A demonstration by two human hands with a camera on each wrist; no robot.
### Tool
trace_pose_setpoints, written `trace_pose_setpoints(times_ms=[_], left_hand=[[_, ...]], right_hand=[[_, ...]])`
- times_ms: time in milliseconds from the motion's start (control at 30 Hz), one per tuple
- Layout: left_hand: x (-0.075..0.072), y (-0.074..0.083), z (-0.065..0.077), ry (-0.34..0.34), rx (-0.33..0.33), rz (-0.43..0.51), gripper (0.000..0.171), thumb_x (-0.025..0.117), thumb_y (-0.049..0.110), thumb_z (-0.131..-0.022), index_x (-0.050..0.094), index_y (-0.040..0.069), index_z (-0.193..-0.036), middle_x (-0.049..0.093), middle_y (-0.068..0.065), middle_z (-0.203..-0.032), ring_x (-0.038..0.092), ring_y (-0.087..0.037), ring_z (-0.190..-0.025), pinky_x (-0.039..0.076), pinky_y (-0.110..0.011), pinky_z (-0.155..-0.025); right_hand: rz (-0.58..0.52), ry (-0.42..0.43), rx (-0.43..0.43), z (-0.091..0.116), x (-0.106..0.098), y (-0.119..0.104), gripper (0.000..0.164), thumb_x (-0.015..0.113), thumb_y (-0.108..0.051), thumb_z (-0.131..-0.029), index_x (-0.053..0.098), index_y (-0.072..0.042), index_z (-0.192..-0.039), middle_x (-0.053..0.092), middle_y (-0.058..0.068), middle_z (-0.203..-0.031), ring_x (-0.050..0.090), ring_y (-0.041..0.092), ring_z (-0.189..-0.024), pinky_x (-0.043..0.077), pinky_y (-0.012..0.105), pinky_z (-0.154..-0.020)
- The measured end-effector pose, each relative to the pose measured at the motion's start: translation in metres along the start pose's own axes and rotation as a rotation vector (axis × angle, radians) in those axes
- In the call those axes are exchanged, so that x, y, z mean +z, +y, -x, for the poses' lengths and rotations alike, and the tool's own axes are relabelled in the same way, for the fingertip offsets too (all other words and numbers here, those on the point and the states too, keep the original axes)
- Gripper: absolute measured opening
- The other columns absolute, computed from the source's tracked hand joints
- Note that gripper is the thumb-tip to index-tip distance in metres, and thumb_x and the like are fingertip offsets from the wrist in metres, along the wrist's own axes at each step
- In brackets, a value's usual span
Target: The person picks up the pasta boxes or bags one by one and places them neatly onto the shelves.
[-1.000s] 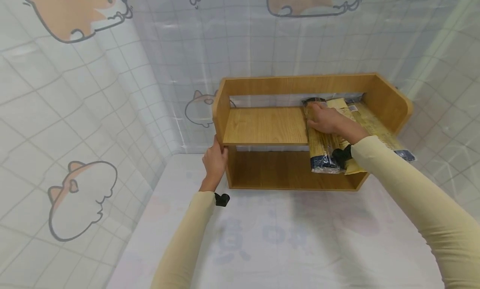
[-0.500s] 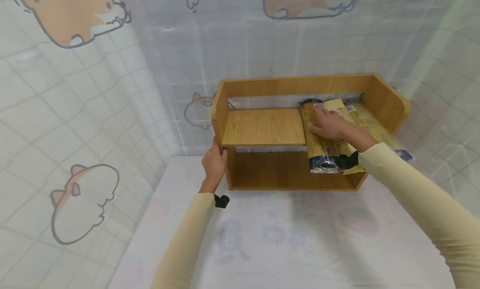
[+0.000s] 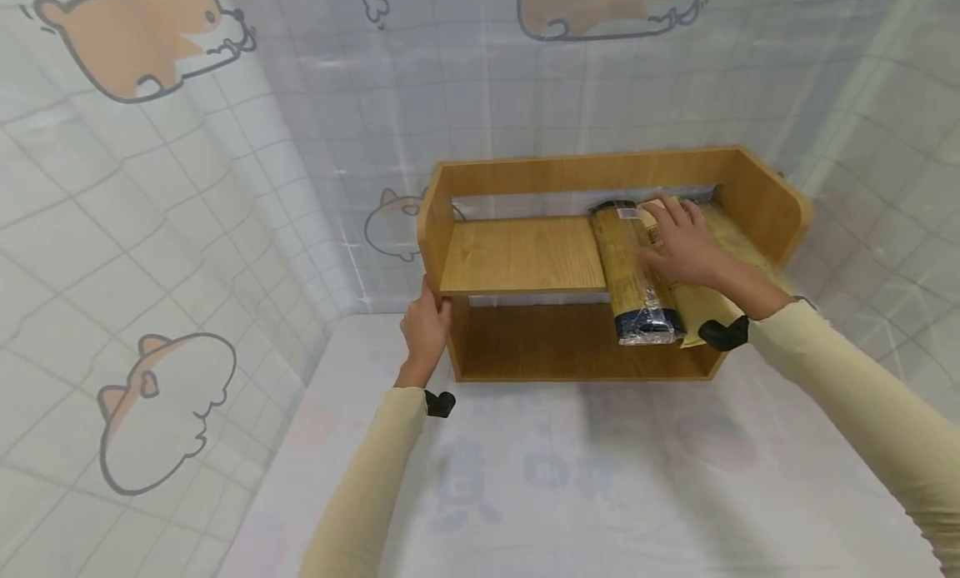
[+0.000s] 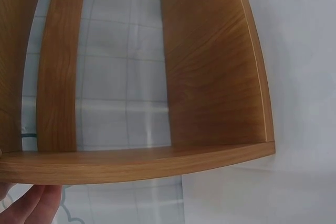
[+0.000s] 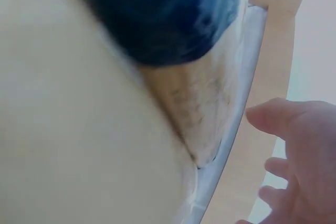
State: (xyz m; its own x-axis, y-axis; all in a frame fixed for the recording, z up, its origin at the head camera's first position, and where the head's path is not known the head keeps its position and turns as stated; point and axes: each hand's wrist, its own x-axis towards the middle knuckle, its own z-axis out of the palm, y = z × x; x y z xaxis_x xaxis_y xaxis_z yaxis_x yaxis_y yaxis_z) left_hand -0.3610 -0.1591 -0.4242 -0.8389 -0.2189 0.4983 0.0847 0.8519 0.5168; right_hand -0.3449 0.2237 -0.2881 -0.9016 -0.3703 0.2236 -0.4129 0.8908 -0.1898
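My left hand (image 3: 426,324) grips the left side panel of a small two-tier wooden shelf (image 3: 517,257). In the left wrist view, its fingers (image 4: 39,203) lie against the panel's outer face. On the right of the upper tier lie long yellow packets in clear plastic. The leftmost packet (image 3: 626,253) has a dark blue band and overhangs the front edge. Beside it is a paler yellow packet (image 3: 697,307), with another packet (image 3: 723,224) farther right. My right hand (image 3: 682,249) is over the packets with loosely spread fingers. The right wrist view shows its thumb and fingers apart, holding nothing.
The shelf stands on a white cloth-covered table (image 3: 547,478) against a grid-patterned curtain (image 3: 360,103) with cartoon dogs. A raised rail (image 3: 585,171) runs along the shelf's back. The lower tier (image 3: 540,341) has a wooden floor.
My right hand has shifted right, off the leftmost packet and over the paler one, its fingers spreading. The leftmost packet shows more fully. My left hand stays on the side panel.
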Motion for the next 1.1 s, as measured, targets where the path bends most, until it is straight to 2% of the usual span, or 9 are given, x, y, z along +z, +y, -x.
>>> trace_pose_setpoints(times_ms=[233,367,500,567,633,733,800,933,1100], left_hand=[[-0.005,-0.002,-0.001,-0.032,0.008,-0.027,0.046,0.048,0.027,-0.087,0.041,0.013,-0.13,0.068,-0.015,-0.08,0.064,-0.03,-0.065,0.045,-0.046,-0.054],[-0.008,-0.006,-0.003,-0.051,0.015,-0.048,0.046,0.048,0.027,-0.087,0.041,0.013,-0.129,0.069,-0.015,-0.083,0.065,-0.029,-0.067,0.045,-0.044,-0.053],[-0.012,-0.007,-0.006,-0.052,0.041,-0.069,0.041,0.048,0.028,-0.086,0.044,0.012,-0.124,0.068,-0.013,-0.083,0.065,-0.029,-0.067,0.044,-0.043,-0.051],[-0.013,-0.009,-0.006,-0.051,0.052,-0.071,0.041,0.049,0.029,-0.085,0.046,0.012,-0.123,0.068,-0.013,-0.089,0.065,-0.03,-0.073,0.046,-0.045,-0.055],[-0.014,-0.011,-0.005,-0.07,0.061,-0.07,0.044,0.048,0.03,-0.086,0.044,0.012,-0.126,0.065,-0.013,-0.105,0.064,-0.029,-0.092,0.048,-0.047,-0.072],[-0.015,-0.015,-0.003,-0.091,0.08,-0.061,0.052,0.046,0.031,-0.086,0.038,0.013,-0.134,0.051,-0.01,-0.131,0.048,-0.027,-0.122,0.034,-0.052,-0.099],[-0.015,-0.018,-0.002,-0.097,0.101,-0.063,0.056,0.046,0.033,-0.087,0.032,0.014,-0.138,0.04,-0.006,-0.141,0.034,-0.024,-0.134,0.021,-0.056,-0.107],[-0.015,-0.02,-0.003,-0.088,0.136,-0.069,0.061,0.045,0.037,-0.087,0.025,0.019,-0.142,0.028,-0.002,-0.149,0.022,-0.022,-0.14,0.012,-0.059,-0.108],[-0.015,-0.021,-0.002,-0.103,0.173,-0.107,0.068,0.042,0.05,-0.087,0.016,0.024,-0.144,0.006,0.006,-0.154,0.004,-0.021,-0.144,0.002,-0.065,-0.105]], right_hand=[[0.022,0.176,0.021,0.026,0.003,0.014,0.065,0.052,-0.024,-0.088,0.018,-0.007,-0.141,-0.002,0.018,-0.152,-0.004,0.042,-0.138,0.006,0.065,-0.102],[0.014,0.27,0.061,0.035,0.003,0.023,0.062,0.051,-0.024,-0.088,0.02,-0.01,-0.141,-0.001,0.013,-0.153,-0.002,0.041,-0.138,0.009,0.07,-0.097],[0.003,0.337,0.084,0.041,-0.004,0.035,0.061,0.05,-0.024,-0.088,0.022,-0.009,-0.14,0.002,0.013,-0.152,0.002,0.042,-0.137,0.009,0.069,-0.098],[-0.007,0.368,0.069,0.043,-0.006,0.041,0.06,0.049,-0.023,-0.088,0.023,-0.009,-0.14,0.004,0.014,-0.152,0.003,0.042,-0.137,0.007,0.067,-0.1],[0.005,0.421,0.02,0.047,-0.004,0.047,0.058,0.049,-0.021,-0.088,0.025,-0.007,-0.139,0.008,0.018,-0.151,0.005,0.042,-0.137,0.007,0.063,-0.103],[0.059,0.514,-0.077,0.054,0.003,0.054,0.057,0.053,-0.014,-0.084,0.031,-0.004,-0.136,0.014,0.022,-0.148,0.01,0.043,-0.135,0.007,0.057,-0.107],[0.104,0.575,-0.122,0.058,0.008,0.057,0.059,0.055,-0.012,-0.081,0.034,-0.003,-0.135,0.018,0.023,-0.147,0.013,0.042,-0.135,0.009,0.055,-0.108],[0.115,0.622,-0.148,0.065,0.015,0.061,0.061,0.055,-0.012,-0.079,0.034,-0.006,-0.136,0.018,0.019,-0.148,0.014,0.041,-0.135,0.01,0.053,-0.109],[0.065,0.652,-0.166,0.069,0.018,0.064,0.052,0.044,-0.031,-0.09,0.035,-0.007,-0.136,0.02,0.017,-0.148,0.014,0.038,-0.136,0.008,0.05,-0.11]])
